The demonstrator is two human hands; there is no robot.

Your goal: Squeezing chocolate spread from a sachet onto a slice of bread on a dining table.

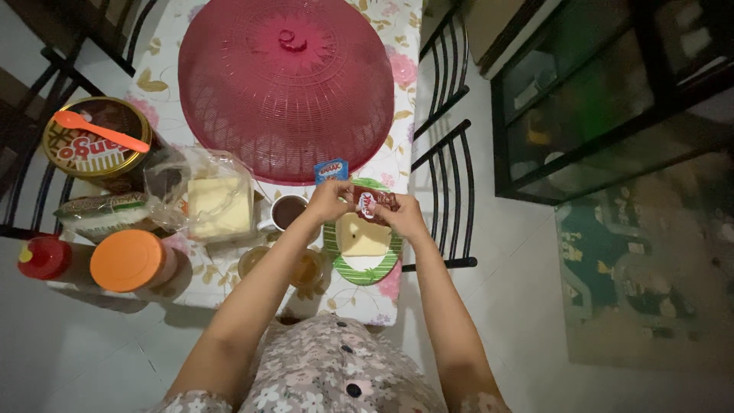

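We pinch the small brown sachet (372, 203) just above the green plate (365, 269), left hand (329, 200) and right hand (403, 216) clamped on its ends; it looks light, crinkly, slippery.

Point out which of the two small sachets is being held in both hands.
The dark brown sachet, pinched between the left hand and right hand above the plate. The blue sachet lies untouched by the red mesh cover.

Floral grey-pink dress with dark buttons, bare forearms.

brown sachet (372, 203) in both hands | blue sachet (331, 170) by dome | gold tin (95, 139) far left
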